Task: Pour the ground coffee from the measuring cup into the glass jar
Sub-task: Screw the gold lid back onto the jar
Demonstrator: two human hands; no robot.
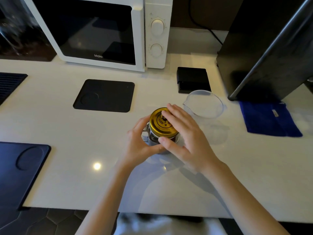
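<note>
Glass jar on white counter

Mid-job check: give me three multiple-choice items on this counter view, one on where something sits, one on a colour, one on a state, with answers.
1. Where is the clear plastic measuring cup relative to the glass jar?
A. To its right, further back
B. On the black square mat
C. Inside the microwave

2. What colour is the jar's round metal lid?
A. Silver
B. Gold
C. Red

3. What is the state of the jar?
A. Open, lid off
B. Lying on its side
C. Upright, lid on

Answers: 1 A, the cup stands on the white counter right of the jar. 2 B, the lid is gold with dark print. 3 C, the lid sits on top, with the left hand around the glass and the right hand over the lid.
</note>
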